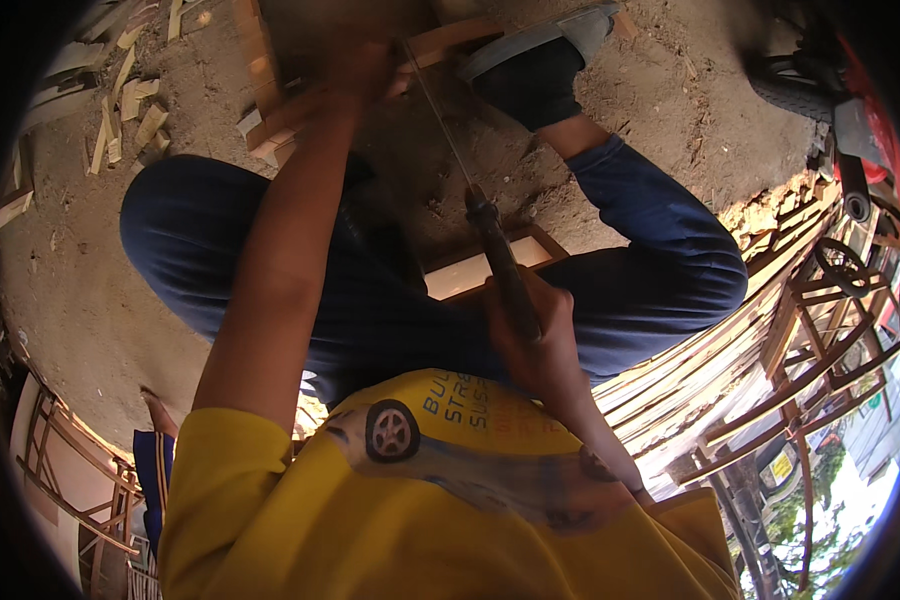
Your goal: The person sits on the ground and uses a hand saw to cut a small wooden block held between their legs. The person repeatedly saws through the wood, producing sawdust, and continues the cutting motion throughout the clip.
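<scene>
My right hand (540,335) is wrapped round the straight dark handle of a long, thin-bladed tool that looks like a hand saw (490,230). Its narrow blade points up and away, its tip end reaching a reddish-brown wooden piece (455,38). Beside that tip, my left hand (358,72) is at the wood at the end of my stretched left arm; shadow and blur hide its fingers. My right foot, in a dark sock and grey sandal (545,48), is at the right end of the piece.
More wooden pieces (260,75) lie left of my left hand. A wooden frame (490,265) is on the ground between my legs. Offcuts (120,120) are scattered at far left. Stacked wood strips (670,400) and wooden chair frames (820,370) stand at right. Another person's leg (155,470) shows at lower left.
</scene>
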Tool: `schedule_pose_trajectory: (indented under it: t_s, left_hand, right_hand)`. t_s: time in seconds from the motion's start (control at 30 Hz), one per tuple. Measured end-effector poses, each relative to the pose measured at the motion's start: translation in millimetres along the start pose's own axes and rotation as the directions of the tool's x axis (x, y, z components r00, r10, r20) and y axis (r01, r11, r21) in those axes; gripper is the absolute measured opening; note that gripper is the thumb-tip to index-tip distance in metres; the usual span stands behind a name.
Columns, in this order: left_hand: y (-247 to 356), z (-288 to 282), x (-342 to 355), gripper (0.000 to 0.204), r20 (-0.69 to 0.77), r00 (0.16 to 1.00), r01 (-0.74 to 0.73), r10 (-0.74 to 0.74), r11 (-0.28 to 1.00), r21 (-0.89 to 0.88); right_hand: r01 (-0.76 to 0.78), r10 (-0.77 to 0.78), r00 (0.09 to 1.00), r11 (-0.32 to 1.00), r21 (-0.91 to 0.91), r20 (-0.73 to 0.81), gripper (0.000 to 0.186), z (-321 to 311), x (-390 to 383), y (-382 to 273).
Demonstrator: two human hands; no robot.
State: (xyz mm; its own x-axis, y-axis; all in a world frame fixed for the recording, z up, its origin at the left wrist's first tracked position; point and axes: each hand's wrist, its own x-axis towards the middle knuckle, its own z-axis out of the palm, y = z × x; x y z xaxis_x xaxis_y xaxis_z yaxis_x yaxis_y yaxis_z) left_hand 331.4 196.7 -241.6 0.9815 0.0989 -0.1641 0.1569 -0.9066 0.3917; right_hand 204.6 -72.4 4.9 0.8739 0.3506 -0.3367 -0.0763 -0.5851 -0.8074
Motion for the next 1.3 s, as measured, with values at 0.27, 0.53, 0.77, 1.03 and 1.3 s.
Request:
schedule_pose_trajectory:
  t_s: [0.27, 0.53, 0.77, 1.03, 1.3]
  left_hand:
    - [-1, 2, 3, 0.044, 0.068, 0.996, 0.05, -0.057, 0.994, 0.099]
    - [-14, 10, -4, 0.047, -0.129, 0.99, -0.055, 0.063, 0.996, 0.068]
    - [-7, 4, -1, 0.056, -0.07, 0.998, -0.007, 0.005, 1.0, -0.029]
    - [0, 5, -4, 0.057, -0.166, 0.986, -0.01, 0.027, 0.995, 0.1]
    - [-14, 1, -2, 0.039, -0.07, 0.997, -0.035, 0.042, 0.995, 0.094]
  right_hand:
    - [-0.07, 0.07, 0.997, 0.998, -0.002, -0.031, 0.015, -4, -22, 1]
    - [-0.015, 0.011, 0.999, 0.998, 0.067, 0.05, 0.012, 18, 41, 9]
    - [-0.037, 0.038, 0.997, 0.999, -0.026, 0.067, 0.007, 16, 47, 8]
    - [0.056, -0.056, 0.998, 0.998, -0.026, 0.021, 0.007, -5, -10, 14]
    - [0.083, -0.083, 0.996, 0.996, -0.011, 0.029, 0.007, 9, 8, 22]
